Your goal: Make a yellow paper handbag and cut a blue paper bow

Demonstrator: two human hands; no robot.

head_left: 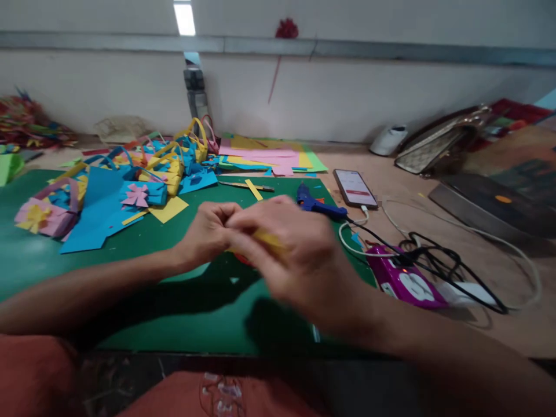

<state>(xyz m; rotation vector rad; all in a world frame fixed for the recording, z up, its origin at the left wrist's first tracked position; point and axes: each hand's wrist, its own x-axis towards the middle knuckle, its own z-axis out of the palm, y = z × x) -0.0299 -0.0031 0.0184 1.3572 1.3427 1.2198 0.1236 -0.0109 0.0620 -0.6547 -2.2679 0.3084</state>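
Observation:
Both hands meet over the green cutting mat [174,307] at the middle. My right hand [291,249], blurred, is closed around a piece of yellow paper [271,242] that shows between its thumb and fingers. My left hand [211,231] is closed and touches the right fingertips; what it grips is hidden. Below the hands a bit of orange-red [243,259] peeks out, its kind unclear. Just beyond them lie a yellow paper strip [253,190] and scissors [234,185]. A blue glue gun [319,204] rests to the right of the hands.
Small paper baskets [56,211] with paper flowers crowd the left, beside a blue paper sheet [93,214]. Coloured sheets [269,153] lie at the back. On the right are a phone [355,188], a purple power strip [403,278], tangled cables [447,260] and a handbag [438,145].

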